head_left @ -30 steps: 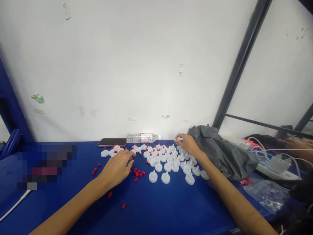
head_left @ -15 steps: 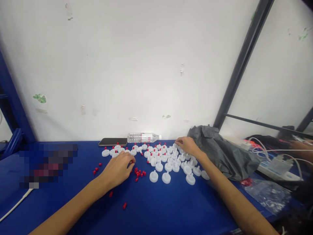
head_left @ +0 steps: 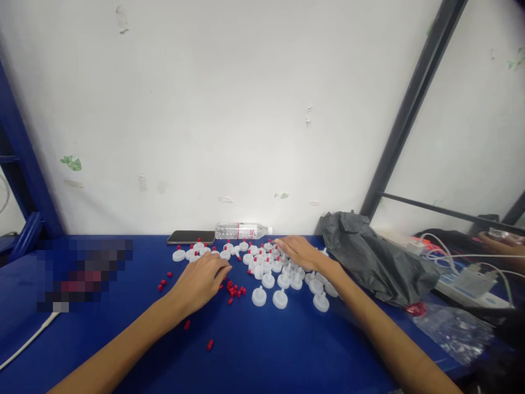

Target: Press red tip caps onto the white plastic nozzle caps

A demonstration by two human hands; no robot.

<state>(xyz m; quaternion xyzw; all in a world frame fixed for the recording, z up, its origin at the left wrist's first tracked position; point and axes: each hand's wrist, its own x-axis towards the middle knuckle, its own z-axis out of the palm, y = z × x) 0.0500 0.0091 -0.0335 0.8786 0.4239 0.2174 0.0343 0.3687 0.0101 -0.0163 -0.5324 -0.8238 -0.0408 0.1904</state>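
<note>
My left hand [head_left: 205, 278] is closed, its thumb and fingertips pinched together beside a small heap of red tip caps [head_left: 232, 290]. Whatever sits in that pinch is hidden now; a bit of red showed there half a second ago. My right hand [head_left: 298, 251] reaches over the far side of a cluster of white nozzle lids [head_left: 283, 280], fingers stretched out and lying low above them. Several lids near its fingertips and at the back left wear red tips, such as the capped lid [head_left: 179, 255]. Lids toward the front right have bare white nozzles.
A phone [head_left: 191, 237] and a water bottle [head_left: 241, 231] lie along the wall. Right of the lids are a dark plastic bag [head_left: 373, 257], a power strip [head_left: 471, 287] with cables, and a clear bag [head_left: 455, 331]. Loose red caps [head_left: 210, 345] lie nearer me. Another person's hand [head_left: 498, 243] shows far right.
My right hand has moved left across the lids, its fingers changing from a bent grip to stretched out. My left hand stays beside the red caps, its fingertips slightly turned.
</note>
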